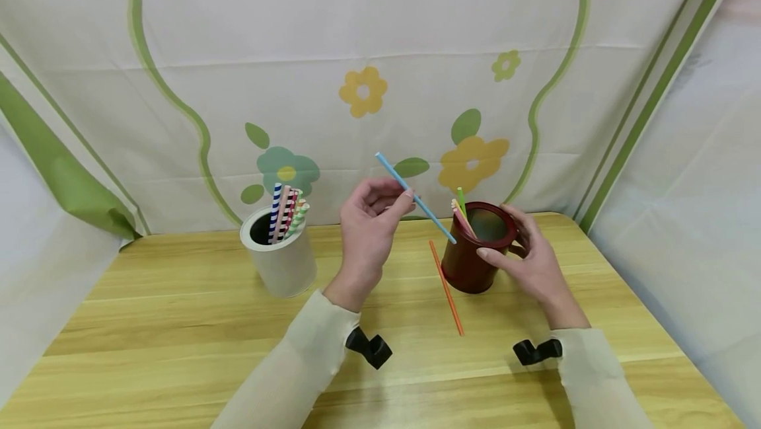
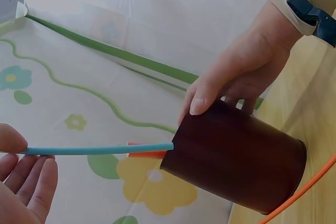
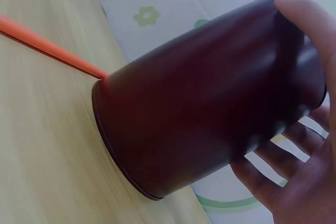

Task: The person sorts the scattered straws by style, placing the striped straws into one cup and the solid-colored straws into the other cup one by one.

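My left hand pinches a light blue straw between thumb and fingers. The straw slants down to the right, its lower end by the rim of a dark red mug. My right hand grips that mug near the top from the right side, thumb at the front. A green straw and a few pink and pale ones lean inside the mug at its left. An orange straw lies on the table just left of the mug; in the right wrist view the orange straw passes close to the mug's base.
A white canister stands at the left, with several striped straws upright in it. Behind the wooden table hangs a flower-printed cloth, and pale cloth also closes in both sides.
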`<control>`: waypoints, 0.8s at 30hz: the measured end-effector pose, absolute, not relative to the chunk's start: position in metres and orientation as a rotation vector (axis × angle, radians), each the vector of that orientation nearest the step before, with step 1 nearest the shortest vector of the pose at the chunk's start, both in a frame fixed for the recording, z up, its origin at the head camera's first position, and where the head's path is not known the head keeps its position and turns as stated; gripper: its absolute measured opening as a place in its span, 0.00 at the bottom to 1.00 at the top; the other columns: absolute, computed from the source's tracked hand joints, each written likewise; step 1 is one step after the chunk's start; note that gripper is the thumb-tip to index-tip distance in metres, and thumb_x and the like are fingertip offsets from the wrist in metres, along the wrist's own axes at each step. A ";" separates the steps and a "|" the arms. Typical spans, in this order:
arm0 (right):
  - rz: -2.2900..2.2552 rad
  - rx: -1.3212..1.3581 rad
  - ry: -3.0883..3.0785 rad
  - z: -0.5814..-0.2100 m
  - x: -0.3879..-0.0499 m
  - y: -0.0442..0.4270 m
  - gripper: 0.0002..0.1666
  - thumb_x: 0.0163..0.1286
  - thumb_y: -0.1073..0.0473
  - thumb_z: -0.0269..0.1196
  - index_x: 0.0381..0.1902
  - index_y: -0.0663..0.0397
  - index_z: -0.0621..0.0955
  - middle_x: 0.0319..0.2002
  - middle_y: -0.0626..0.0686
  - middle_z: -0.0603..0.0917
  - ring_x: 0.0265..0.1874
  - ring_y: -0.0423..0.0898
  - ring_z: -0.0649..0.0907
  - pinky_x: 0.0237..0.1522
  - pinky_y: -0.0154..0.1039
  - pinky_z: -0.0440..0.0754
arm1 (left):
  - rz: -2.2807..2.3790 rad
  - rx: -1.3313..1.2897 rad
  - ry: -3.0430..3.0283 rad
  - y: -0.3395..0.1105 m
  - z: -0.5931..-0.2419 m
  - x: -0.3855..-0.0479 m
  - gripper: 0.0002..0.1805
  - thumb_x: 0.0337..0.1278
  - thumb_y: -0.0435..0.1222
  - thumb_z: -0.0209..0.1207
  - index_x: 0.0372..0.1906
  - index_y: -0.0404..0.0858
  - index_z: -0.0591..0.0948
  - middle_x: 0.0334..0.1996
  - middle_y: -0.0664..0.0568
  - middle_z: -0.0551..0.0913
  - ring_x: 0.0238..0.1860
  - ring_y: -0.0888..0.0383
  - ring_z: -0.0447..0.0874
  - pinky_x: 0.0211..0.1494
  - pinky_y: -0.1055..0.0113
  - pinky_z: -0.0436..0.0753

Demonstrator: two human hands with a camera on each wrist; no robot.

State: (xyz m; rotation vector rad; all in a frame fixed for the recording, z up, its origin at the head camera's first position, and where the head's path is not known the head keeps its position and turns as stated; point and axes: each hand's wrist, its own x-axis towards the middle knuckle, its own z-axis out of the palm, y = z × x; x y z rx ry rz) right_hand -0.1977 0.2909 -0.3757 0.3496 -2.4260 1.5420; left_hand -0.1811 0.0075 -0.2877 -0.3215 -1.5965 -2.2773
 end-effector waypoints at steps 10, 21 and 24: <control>1.574 0.343 -2.436 -0.375 -0.199 0.295 0.53 0.70 0.60 0.76 0.85 0.39 0.62 0.73 0.52 0.75 0.63 0.32 0.77 0.58 0.20 0.76 | -2.267 -0.342 -1.593 0.020 -0.283 -0.181 0.09 0.66 0.24 0.68 0.48 0.31 0.83 0.43 0.44 0.91 0.39 0.62 0.92 0.52 0.64 0.93; 1.607 0.322 -2.432 -0.377 -0.201 0.296 0.53 0.70 0.60 0.76 0.85 0.39 0.61 0.73 0.47 0.75 0.63 0.32 0.77 0.56 0.22 0.77 | -2.225 -0.323 -1.679 0.031 -0.283 -0.183 0.09 0.64 0.27 0.70 0.46 0.34 0.85 0.43 0.46 0.91 0.41 0.62 0.90 0.49 0.70 0.90; 1.605 0.325 -2.428 -0.377 -0.201 0.295 0.53 0.70 0.61 0.76 0.85 0.39 0.61 0.74 0.49 0.75 0.63 0.33 0.77 0.56 0.22 0.77 | -2.220 -0.338 -1.724 0.034 -0.288 -0.185 0.08 0.64 0.26 0.69 0.46 0.33 0.85 0.43 0.44 0.91 0.41 0.63 0.90 0.50 0.70 0.90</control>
